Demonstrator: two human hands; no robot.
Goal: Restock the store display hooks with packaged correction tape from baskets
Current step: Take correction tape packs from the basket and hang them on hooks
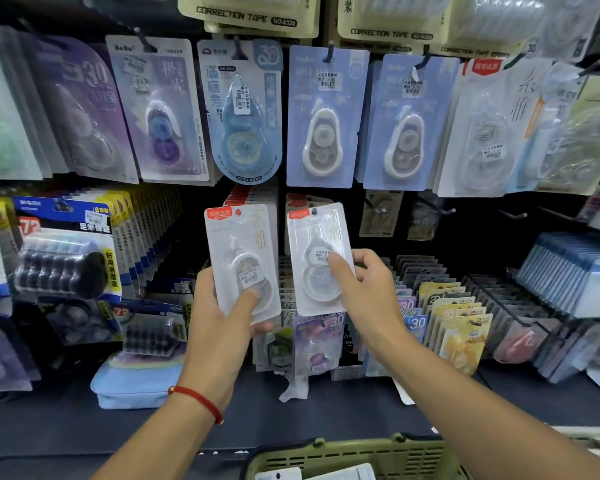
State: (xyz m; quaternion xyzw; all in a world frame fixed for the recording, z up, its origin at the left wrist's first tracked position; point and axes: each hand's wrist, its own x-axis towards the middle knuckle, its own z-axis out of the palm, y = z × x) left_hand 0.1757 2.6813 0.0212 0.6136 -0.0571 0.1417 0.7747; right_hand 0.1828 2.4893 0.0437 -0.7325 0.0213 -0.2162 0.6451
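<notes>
Left hand (222, 313) and right hand (364, 292) are each pinching one correction tape pack (241, 261) (321, 258) upright above the green basket (354, 455), hang holes topmost for hooking.

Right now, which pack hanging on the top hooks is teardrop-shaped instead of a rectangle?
The light blue pack in the middle of the top row. Its card narrows upward and rounds off at the bottom; the neighbouring packs are rectangular cards.

View: one head-worn wide-angle camera, no second view.
Facing: forward and slightly down at the dark display wall of hanging blister-packed correction tapes (246, 109).
Nearness: close, within arm's reach of the hooks; both forearms enter from the bottom edge.
Lower edge: rim of an olive-green plastic basket (354, 452).
Edges: packs bend outward from lens distortion.
</notes>
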